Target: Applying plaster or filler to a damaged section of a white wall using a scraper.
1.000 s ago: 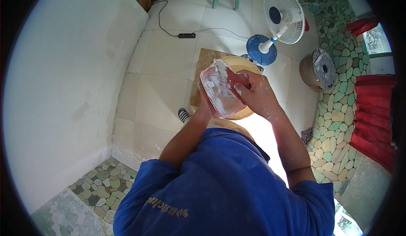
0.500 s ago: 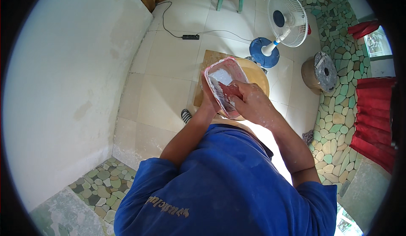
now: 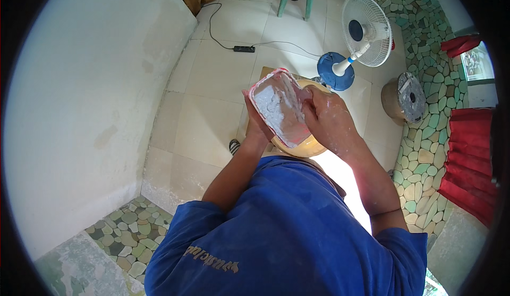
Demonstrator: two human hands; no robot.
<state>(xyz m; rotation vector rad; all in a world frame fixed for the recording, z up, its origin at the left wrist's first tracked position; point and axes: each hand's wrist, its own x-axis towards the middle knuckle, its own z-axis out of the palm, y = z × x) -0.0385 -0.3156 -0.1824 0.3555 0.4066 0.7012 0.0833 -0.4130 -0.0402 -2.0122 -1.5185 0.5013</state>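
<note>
A pinkish-red rectangular tub [image 3: 293, 131] tilts in front of my body, with its inside facing up. Thick white paste [image 3: 272, 107] lies against its left part, and smears coat the walls and rim. My left hand [image 3: 257, 123] is wrapped round the tub's left side and supports it from below. At the tub's right wall, my right hand [image 3: 330, 116] is closed with fingers curled, gripping a flat reddish scraper that is mostly hidden now. White specks dot that hand. Below the tub shows a yellow round basin [image 3: 313, 148], partly covered by tub and hands.
A white fan [image 3: 365, 30] on a blue base stands ahead to the right. Its cord runs to a black power strip [image 3: 244, 49]. A round drum [image 3: 404, 98] stands by the stone-patterned wall. A green chair [image 3: 295, 1] is at the back, a white wall [image 3: 101, 99] at left.
My right hand has moved from inside the tub to its right wall, taking the scraper along. The tub has turned slightly, and its white paste is more exposed.
</note>
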